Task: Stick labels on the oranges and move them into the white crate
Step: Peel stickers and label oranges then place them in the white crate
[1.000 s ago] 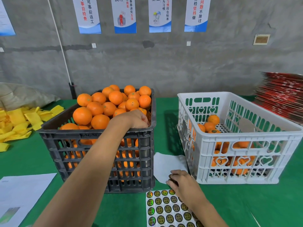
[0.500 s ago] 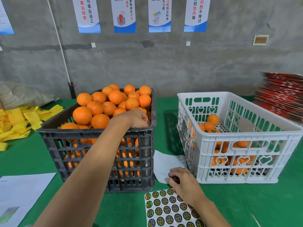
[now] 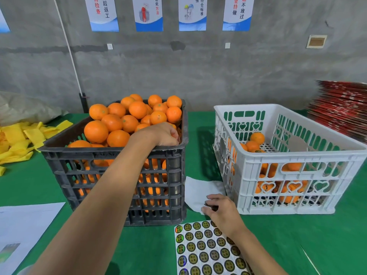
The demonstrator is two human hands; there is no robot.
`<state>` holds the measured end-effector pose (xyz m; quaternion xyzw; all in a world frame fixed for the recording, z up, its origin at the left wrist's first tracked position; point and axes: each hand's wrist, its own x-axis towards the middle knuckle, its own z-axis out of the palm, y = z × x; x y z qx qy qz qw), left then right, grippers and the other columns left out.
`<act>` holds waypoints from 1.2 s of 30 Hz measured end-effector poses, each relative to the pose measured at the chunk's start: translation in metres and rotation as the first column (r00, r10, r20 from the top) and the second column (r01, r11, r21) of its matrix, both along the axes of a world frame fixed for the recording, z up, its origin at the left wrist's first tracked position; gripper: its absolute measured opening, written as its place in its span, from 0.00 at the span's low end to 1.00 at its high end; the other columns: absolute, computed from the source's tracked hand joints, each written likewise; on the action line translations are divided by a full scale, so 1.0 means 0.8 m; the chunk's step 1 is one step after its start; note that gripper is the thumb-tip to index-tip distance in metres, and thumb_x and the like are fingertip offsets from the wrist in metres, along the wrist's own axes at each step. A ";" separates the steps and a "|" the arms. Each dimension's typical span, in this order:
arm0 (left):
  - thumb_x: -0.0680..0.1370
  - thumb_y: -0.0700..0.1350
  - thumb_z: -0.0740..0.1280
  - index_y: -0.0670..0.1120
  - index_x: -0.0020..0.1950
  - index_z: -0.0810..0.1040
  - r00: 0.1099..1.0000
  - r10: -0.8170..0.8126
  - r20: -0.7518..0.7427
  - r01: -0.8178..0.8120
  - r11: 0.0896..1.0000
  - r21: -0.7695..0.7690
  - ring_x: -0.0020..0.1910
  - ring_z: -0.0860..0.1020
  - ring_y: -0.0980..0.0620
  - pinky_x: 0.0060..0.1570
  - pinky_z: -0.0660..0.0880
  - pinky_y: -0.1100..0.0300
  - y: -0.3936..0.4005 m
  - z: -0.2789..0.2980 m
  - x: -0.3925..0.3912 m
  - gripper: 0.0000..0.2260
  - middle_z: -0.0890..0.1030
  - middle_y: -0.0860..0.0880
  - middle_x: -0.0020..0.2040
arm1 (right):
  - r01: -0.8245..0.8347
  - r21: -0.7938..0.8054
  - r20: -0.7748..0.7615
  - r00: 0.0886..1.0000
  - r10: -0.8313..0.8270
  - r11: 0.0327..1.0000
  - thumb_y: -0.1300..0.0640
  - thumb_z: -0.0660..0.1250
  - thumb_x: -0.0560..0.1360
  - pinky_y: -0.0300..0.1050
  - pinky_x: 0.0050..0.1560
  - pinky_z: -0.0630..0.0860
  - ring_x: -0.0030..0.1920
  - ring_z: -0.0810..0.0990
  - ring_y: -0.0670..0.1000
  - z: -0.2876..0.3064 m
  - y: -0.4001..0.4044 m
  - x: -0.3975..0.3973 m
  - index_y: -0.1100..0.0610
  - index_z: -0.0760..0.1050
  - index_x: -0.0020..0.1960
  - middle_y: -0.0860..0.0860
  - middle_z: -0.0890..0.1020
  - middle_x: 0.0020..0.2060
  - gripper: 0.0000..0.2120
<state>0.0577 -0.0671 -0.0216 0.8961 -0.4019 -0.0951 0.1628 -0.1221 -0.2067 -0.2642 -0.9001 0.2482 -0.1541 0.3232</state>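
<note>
Oranges (image 3: 129, 120) heaped above the rim of a dark slatted crate (image 3: 111, 175) at left. A white crate (image 3: 297, 175) at right, upright, holds a low layer of oranges. Near, between them, lies a sheet of round dark-and-gold labels (image 3: 206, 249), flat.

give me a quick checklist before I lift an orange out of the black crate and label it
1. Left hand reaching among the oranges in the black crate: ok.
2. Orange actually gripped: cannot tell, fingers hidden.
3. Right hand pinching a dark round label: ok.
4. Label sheet has labels left: ok.
5. White crate has room: ok, only partly filled.
</note>
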 end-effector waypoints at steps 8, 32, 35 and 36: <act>0.77 0.41 0.68 0.48 0.56 0.83 1.000 0.014 -0.004 -0.014 1.000 -0.018 0.38 0.74 0.57 0.32 0.67 0.64 -0.005 -0.004 0.010 0.09 0.77 0.54 0.40 | 0.113 0.253 0.077 0.988 -0.136 0.961 0.61 0.73 0.75 0.22 0.48 0.66 0.52 0.78 0.33 -0.001 -0.004 0.012 0.50 0.83 0.27 0.38 0.82 0.48 0.18; 0.74 0.39 0.71 0.50 0.56 0.81 0.995 0.058 -0.078 -0.068 0.989 -0.133 0.36 0.74 0.57 0.29 0.67 0.66 -0.004 -0.005 0.008 0.12 0.77 0.54 0.39 | 0.121 0.071 0.042 0.991 -0.124 0.990 0.56 0.74 0.74 0.37 0.59 0.71 0.53 0.80 0.38 0.007 0.008 0.007 0.55 0.84 0.34 0.43 0.85 0.45 0.10; 0.75 0.39 0.72 0.50 0.57 0.81 0.995 0.057 -0.077 -0.067 0.989 -0.133 0.37 0.74 0.58 0.29 0.66 0.66 -0.004 -0.005 0.009 0.12 0.77 0.54 0.39 | 0.155 0.171 0.050 0.985 -0.166 0.973 0.59 0.73 0.74 0.36 0.60 0.68 0.54 0.80 0.40 0.004 0.004 0.009 0.54 0.84 0.34 0.42 0.84 0.48 0.10; 0.75 0.40 0.72 0.51 0.57 0.80 0.995 0.058 -0.076 -0.067 0.989 -0.130 0.37 0.74 0.58 0.29 0.66 0.65 -0.004 -0.005 0.009 0.12 0.77 0.54 0.40 | 0.169 0.172 0.052 0.982 -0.180 0.971 0.60 0.72 0.75 0.36 0.61 0.69 0.53 0.81 0.42 0.003 0.002 0.010 0.54 0.85 0.36 0.43 0.83 0.51 0.09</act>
